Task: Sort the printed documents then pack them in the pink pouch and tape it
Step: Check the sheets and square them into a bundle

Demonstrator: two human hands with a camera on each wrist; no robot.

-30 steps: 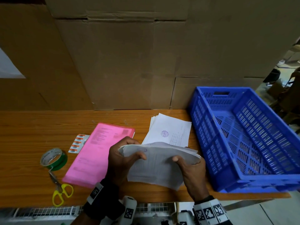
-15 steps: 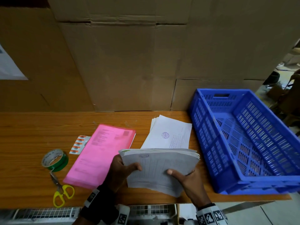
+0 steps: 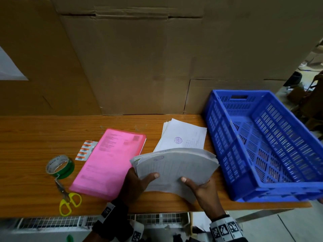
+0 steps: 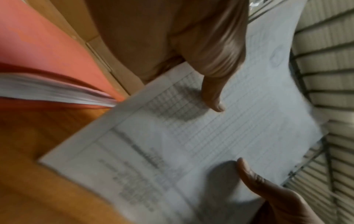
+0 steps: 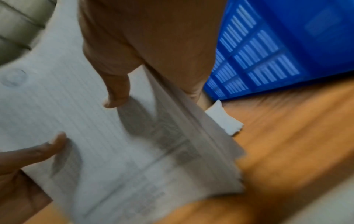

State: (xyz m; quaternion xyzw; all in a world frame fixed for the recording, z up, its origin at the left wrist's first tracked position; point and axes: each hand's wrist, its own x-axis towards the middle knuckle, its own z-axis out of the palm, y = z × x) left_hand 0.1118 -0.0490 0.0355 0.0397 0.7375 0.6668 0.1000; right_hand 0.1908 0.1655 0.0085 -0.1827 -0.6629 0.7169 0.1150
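**Documents held in both of your hands above the near table edge**

Documents: in the head view you hold a thick stack of printed sheets (image 3: 176,169) between both hands, above the near part of the wooden table (image 3: 35,137). Your left hand (image 3: 135,185) grips the stack's left side, thumb on the top page and the other fingers hidden beneath. Your right hand (image 3: 203,191) grips the near right side the same way, thumb on top. The stack bows upward, its far edge fanned. Beyond it a second pile of white papers (image 3: 183,135) lies flat on the table, a round stamp on the top sheet. The pink pouch (image 3: 108,161) lies flat to the left, touching neither hand. Farther left are a strip of orange labels (image 3: 85,150), a green tape roll (image 3: 60,165) and yellow-handled scissors (image 3: 69,200). A blue crate (image 3: 227,137) stands on the right, and cardboard boxes (image 3: 139,58) rise behind the table.

In the left wrist view, which is blurred, your left thumb presses onto the printed top page (image 4: 191,144); your right thumb comes in from the lower right.

In the right wrist view, also blurred, your right thumb lies on the page (image 5: 95,128), the layered sheet edges run beside it, and the crate wall (image 5: 258,60) is behind.
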